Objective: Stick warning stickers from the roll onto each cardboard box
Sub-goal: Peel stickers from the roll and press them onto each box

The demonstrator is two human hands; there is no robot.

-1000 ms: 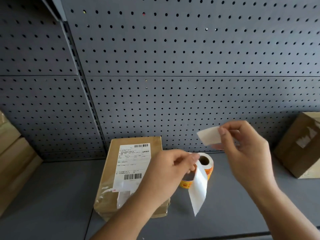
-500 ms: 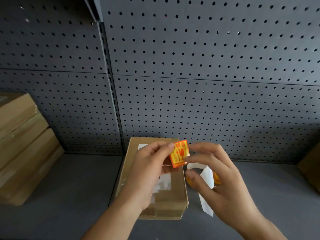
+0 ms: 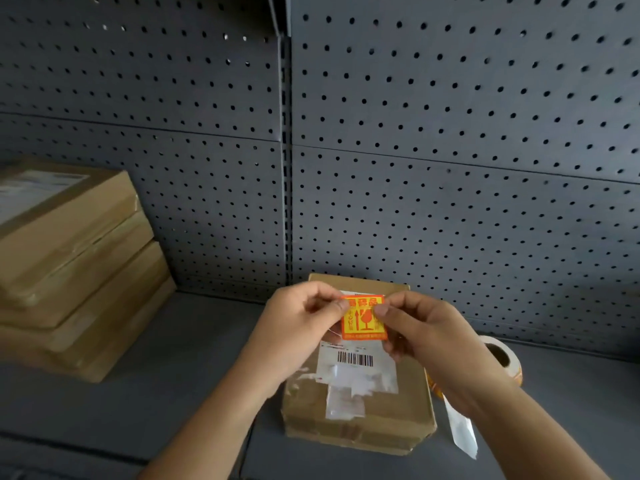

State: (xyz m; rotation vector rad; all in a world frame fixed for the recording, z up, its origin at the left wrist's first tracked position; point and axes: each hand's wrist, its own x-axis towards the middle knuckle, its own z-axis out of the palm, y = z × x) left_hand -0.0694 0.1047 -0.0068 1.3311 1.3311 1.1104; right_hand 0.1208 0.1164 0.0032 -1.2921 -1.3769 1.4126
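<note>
Hovering over the brown cardboard box on the grey shelf, a square orange-and-yellow warning sticker is pinched at its upper corners by the left hand and right hand. Right of the box lies the sticker roll with white backing strip; stacked cardboard boxes sit far left.

Between the left hand and right hand, an orange sticker is showing arrows, a glass symbol and blurred characters. Below, a label on the cardboard box is showing a barcode.
</note>
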